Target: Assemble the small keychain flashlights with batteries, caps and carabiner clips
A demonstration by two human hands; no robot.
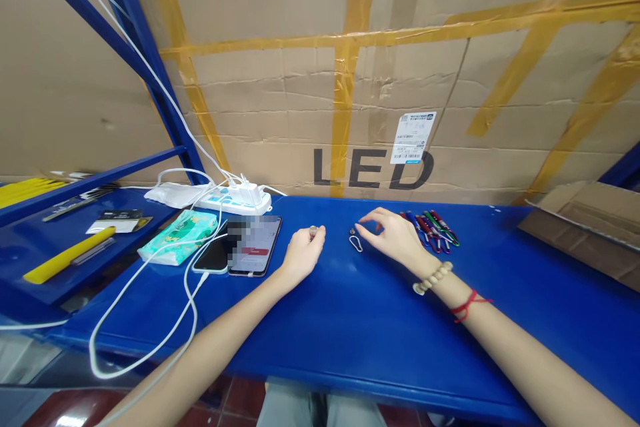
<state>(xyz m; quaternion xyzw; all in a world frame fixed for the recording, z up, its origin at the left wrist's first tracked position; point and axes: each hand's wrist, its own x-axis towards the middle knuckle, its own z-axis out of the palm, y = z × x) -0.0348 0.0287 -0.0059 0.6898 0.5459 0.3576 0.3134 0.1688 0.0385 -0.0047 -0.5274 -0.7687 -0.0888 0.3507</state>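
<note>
My left hand (303, 255) is closed in a fist around a small thing with a round silvery end (313, 232); the rest of it is hidden in the fingers. To its right, a small silver carabiner clip (356, 243) lies on the blue tabletop (330, 320). Just beside that clip is my right hand (395, 239), thumb and forefinger apart with nothing seen between them. Past the right hand lies a bunch of coloured metal pieces with carabiner clips (433, 230), in red, green, blue and purple.
On the left are two phones (257, 247), a green tissue pack (180, 237) and a white power strip (233, 199) with loose white cables. A yellow-handled tool (70, 255) lies farther left. A large cardboard box (280, 100) stands behind, an open carton (590, 227) at right.
</note>
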